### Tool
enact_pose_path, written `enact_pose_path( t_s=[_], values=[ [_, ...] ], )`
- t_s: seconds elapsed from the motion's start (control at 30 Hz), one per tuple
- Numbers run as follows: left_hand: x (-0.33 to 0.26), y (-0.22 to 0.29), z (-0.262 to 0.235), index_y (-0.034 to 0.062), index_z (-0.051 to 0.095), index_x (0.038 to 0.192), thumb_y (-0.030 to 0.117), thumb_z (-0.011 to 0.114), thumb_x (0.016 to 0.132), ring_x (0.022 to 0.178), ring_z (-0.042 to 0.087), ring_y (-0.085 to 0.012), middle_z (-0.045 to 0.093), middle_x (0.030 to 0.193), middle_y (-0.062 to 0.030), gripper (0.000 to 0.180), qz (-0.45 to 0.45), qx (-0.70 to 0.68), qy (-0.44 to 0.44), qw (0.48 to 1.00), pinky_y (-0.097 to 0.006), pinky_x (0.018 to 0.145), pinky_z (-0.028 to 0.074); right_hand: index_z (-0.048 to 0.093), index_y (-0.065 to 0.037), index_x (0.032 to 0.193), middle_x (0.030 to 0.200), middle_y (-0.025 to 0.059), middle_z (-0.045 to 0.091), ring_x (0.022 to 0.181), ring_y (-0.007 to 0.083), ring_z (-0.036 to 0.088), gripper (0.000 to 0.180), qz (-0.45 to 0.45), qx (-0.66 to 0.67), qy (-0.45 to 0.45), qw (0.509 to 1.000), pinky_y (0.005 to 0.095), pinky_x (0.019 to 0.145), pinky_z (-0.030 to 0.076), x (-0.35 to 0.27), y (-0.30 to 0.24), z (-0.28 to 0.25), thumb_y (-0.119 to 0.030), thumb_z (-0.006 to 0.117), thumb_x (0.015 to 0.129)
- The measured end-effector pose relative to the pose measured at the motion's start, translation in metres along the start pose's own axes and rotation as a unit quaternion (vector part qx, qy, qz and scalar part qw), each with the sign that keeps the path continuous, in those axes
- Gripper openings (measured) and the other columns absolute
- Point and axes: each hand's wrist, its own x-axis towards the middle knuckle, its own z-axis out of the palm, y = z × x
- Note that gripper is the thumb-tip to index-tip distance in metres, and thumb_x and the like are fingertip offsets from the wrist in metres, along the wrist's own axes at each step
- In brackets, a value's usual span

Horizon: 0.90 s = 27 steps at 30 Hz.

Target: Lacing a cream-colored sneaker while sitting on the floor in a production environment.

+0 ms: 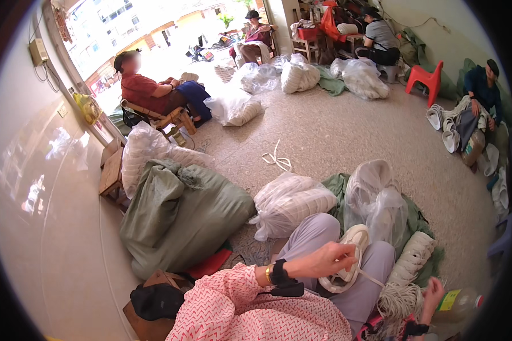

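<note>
A cream-white shoe (355, 241) rests on my lap between my knees, its toe pointing away from me. Over its opening is my left hand (338, 257), fingers curled together; what they pinch is too small to make out. A flat white shoelace (372, 278) stretches from the shoe toward the right and gets lost among other laces. Off to the right, my right hand (432, 294) is raised with fingers drawn in, beside a loose bundle of white laces (401, 298). Whatever it may hold is unclear.
Clear bags of white shoes (293, 203) and a green sack (182, 219) lie ahead and left. A stack of white shoes (413, 256) and a plastic bottle (459, 304) sit at my right. Several people sit farther off, near a red stool (426, 82).
</note>
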Motion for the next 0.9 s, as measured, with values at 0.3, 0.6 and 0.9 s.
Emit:
enact_pose_path(
  t_s=[0.3,0.6,0.9],
  values=[
    [0.005,-0.008,0.019,-0.0017,0.055,0.09,0.018,0.061,0.098,0.069,0.062,-0.0397,0.062,0.073,-0.02,0.022,0.084,0.036,-0.034,0.995,-0.046,0.064,0.047,0.062,0.007,0.117,0.104,0.0148,0.073,0.081,0.0179,0.073,0.019,0.002,0.166,-0.412,0.896,0.0288,0.074,0.061,-0.116,-0.31,0.139,0.0,0.059,0.099],
    [-0.001,-0.012,0.031,-0.0012,0.054,0.087,0.017,0.063,0.095,0.074,0.062,-0.0438,0.061,0.072,-0.0228,0.022,0.096,0.011,-0.031,0.995,-0.05,0.066,0.044,0.063,0.007,0.107,0.096,0.0138,0.073,0.086,0.019,0.075,0.015,0.06,0.193,-0.411,0.889,0.0291,0.078,0.062,-0.127,-0.306,0.135,0.008,0.066,0.092],
    [-0.001,-0.042,0.027,0.0047,0.054,0.098,0.008,0.07,0.089,0.085,0.058,-0.0316,0.056,0.094,-0.0134,0.02,0.164,0.115,0.114,0.973,-0.041,0.069,0.05,0.064,-0.002,0.089,0.076,-0.0025,0.062,0.066,0.0053,0.055,0.007,-0.073,0.01,-0.239,0.968,0.0217,0.062,0.045,-0.096,-0.262,0.107,-0.003,0.063,0.096]
  ],
)
